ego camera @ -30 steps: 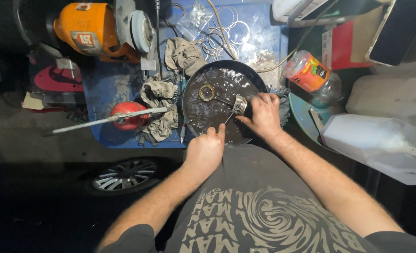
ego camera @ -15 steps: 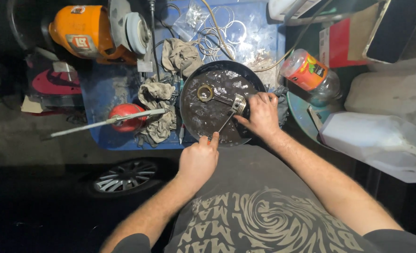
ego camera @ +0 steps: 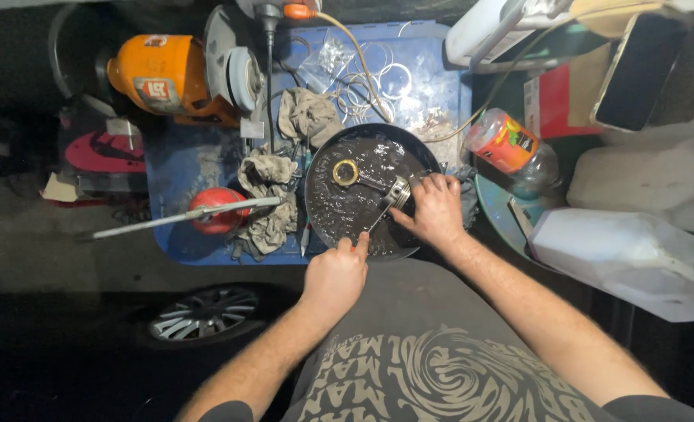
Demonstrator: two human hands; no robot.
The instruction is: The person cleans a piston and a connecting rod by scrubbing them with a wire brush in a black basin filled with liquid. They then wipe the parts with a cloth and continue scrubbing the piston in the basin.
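A round black pan (ego camera: 327,211) of dark oily liquid sits on a blue table top (ego camera: 182,156). In it lies a piston with its connecting rod (ego camera: 366,179), the ring end to the left. My right hand (ego camera: 434,209) grips the piston head at the pan's right side. My left hand (ego camera: 337,275) is at the pan's near edge and holds a thin metal tool (ego camera: 375,216) whose tip reaches the piston.
An orange bench grinder (ego camera: 179,74) stands at the back left, dirty rags (ego camera: 272,195) and a red canister (ego camera: 215,211) with a metal rod (ego camera: 175,218) left of the pan. Loose rings (ego camera: 378,78), a plastic jar (ego camera: 509,144) and a white jug (ego camera: 636,254) lie right.
The view has shifted slightly. My left hand has slid a little toward the pan, and both hands keep their hold on the tool and the piston.
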